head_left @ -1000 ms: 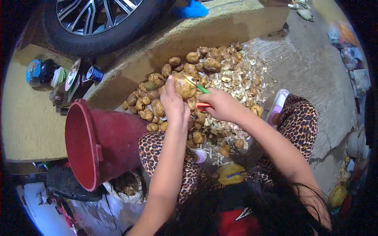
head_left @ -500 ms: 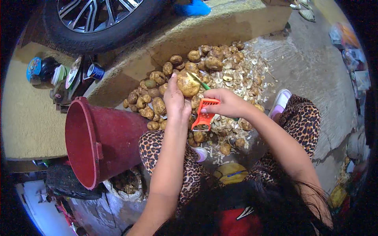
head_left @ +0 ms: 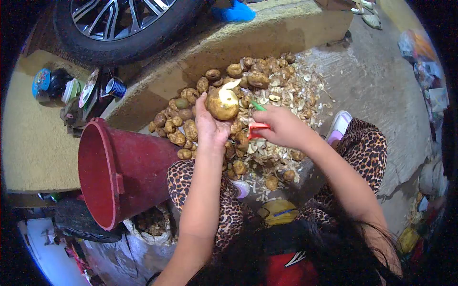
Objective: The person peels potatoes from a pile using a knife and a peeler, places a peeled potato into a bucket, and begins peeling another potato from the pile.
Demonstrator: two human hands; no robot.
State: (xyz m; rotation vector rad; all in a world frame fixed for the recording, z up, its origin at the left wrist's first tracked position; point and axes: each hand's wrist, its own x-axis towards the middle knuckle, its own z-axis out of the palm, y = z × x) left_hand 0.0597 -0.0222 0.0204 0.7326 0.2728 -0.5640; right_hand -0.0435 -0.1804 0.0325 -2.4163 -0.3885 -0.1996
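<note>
A large potato (head_left: 222,107) rests in my left hand (head_left: 210,125), its top showing a pale peeled patch and a strip of peel at the upper edge. My right hand (head_left: 280,125) is closed around an orange peeler (head_left: 256,129) and a green-handled knife (head_left: 258,106), just right of the potato and apart from it. Under both hands lies a pile of unpeeled potatoes (head_left: 191,129), with pale peelings (head_left: 305,95) spread to its right.
A red bucket (head_left: 143,159) lies tilted at the left. Behind the potatoes runs a concrete ledge (head_left: 191,59) with a car wheel (head_left: 119,52) above it. An open sack (head_left: 155,229) stands beside the bucket. Plastic bags (head_left: 424,71) line the right edge.
The knife has come off the potato, and a larger pale patch now shows. My right hand has turned and moved slightly right. The fingers of my left hand have opened beneath the potato.
</note>
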